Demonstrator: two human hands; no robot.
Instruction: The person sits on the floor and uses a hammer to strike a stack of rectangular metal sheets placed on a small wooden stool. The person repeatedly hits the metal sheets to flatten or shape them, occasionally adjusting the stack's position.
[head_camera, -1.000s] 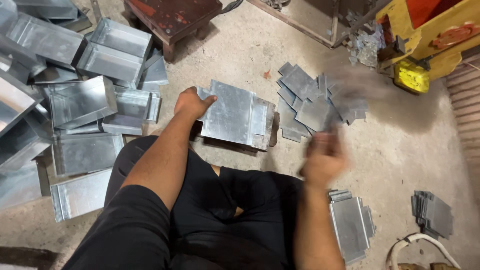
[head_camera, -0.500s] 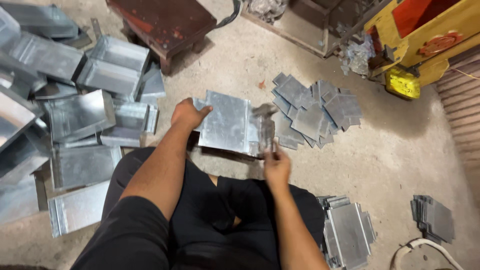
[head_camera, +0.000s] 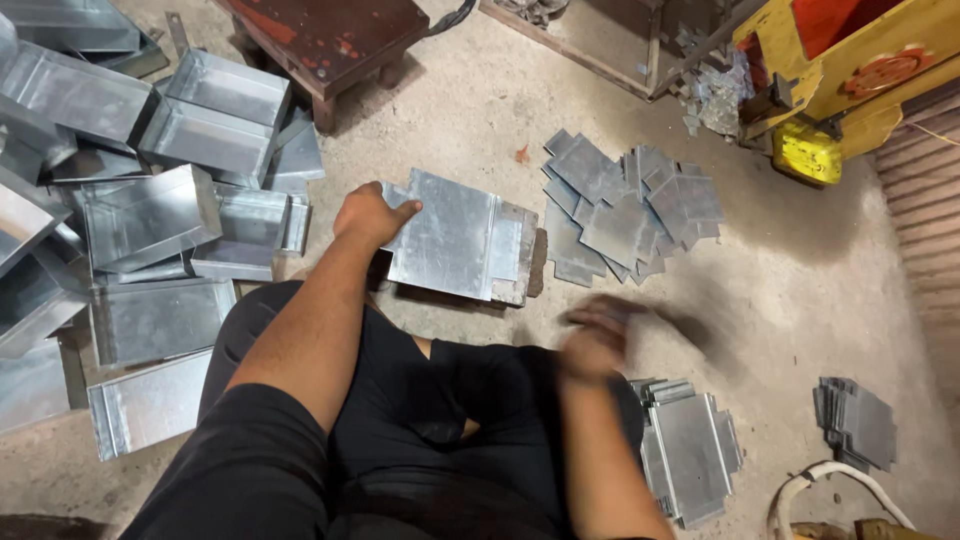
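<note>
Concrete floor (head_camera: 800, 270) serves as your bench. Your left hand (head_camera: 368, 215) grips the flat metal sheet (head_camera: 460, 235) by its near-left edge, steadying it on the floor. Your right hand (head_camera: 597, 338) is blurred above the stack of blanks (head_camera: 690, 445); its grasp cannot be judged. Finished trays (head_camera: 150, 215) lie piled to your left, within reach.

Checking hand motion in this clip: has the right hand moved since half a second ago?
Yes. The right hand has pulled back off the metal sheet, toward the person's lap.

L arm stretched fwd, left hand (head_camera: 368, 214) fingers curled in a pinch grip w/ thumb on top, right hand (head_camera: 597, 335) blurred, low by the knee, palm down, grip can't be made out.
</note>
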